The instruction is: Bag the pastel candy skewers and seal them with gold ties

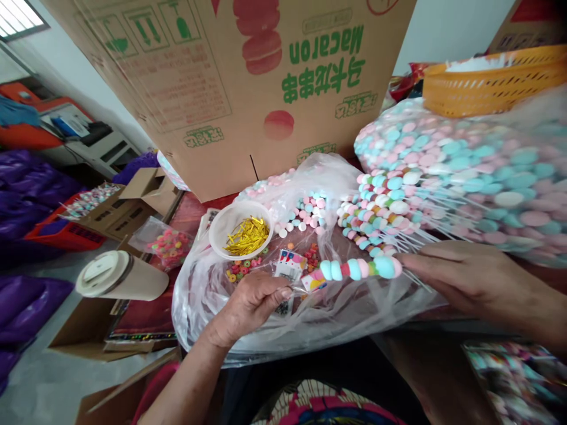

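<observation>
A candy skewer [358, 268] of blue, pink and green marshmallow discs lies level between my hands. My left hand [254, 304] is closed in a pinch at its left end, where a small printed wrapper [313, 281] sits. My right hand [469, 277] holds the right end, fingers pressed together around the stick. Behind it lies a pile of finished skewers [381, 206]. A white bowl [241, 227] holds gold twist ties [248, 236]. Small printed bags [290, 262] and loose ring candies [241, 268] lie on clear plastic sheeting [212, 307].
A large "Macaron" cardboard box [230, 88] stands behind. A big clear bag of pastel candies [465, 171] sits at right under an orange basket [491, 82]. A lidded cup [119, 276] lies at left, near open cartons [128, 206] and purple bags [26, 301].
</observation>
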A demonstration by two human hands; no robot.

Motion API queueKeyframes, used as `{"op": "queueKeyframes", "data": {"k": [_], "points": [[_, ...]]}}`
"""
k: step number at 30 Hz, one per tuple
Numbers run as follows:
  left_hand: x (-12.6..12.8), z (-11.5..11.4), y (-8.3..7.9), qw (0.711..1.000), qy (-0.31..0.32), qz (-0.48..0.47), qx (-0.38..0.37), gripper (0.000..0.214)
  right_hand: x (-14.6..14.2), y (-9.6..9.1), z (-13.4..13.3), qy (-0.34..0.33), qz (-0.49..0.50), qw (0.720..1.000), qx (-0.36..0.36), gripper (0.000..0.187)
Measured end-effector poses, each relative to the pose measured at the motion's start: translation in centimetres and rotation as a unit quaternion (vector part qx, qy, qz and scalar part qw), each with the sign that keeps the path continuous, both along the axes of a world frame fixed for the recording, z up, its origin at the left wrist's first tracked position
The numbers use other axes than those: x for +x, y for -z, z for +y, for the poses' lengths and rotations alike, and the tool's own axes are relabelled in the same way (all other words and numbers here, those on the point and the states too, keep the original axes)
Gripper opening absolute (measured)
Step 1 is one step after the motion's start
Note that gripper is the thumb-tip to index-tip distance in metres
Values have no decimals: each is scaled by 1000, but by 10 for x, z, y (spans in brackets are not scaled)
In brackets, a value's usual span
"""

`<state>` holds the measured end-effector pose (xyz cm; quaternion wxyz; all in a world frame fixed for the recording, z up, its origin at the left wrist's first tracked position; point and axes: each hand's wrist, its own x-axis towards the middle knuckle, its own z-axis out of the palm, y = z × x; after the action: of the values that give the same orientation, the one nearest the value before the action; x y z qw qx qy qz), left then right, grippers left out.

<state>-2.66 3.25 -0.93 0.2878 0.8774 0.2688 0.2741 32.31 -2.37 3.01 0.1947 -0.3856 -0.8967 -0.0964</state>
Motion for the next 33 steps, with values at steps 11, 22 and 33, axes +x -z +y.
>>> {"op": "queueKeyframes", "data": {"k": [11,22,33], "points": [[6,-8,10,985,-68,-119,-101,17,4,36,-21,23,39,999,-7,36],[12,3,-2,998,-53,-21,22,29,3,13,-17,-20,64,994,-88,36],[17,-5,3,997,-49,-58,-3,22,-19,27,-24,153,394,876,-233,12]]}}
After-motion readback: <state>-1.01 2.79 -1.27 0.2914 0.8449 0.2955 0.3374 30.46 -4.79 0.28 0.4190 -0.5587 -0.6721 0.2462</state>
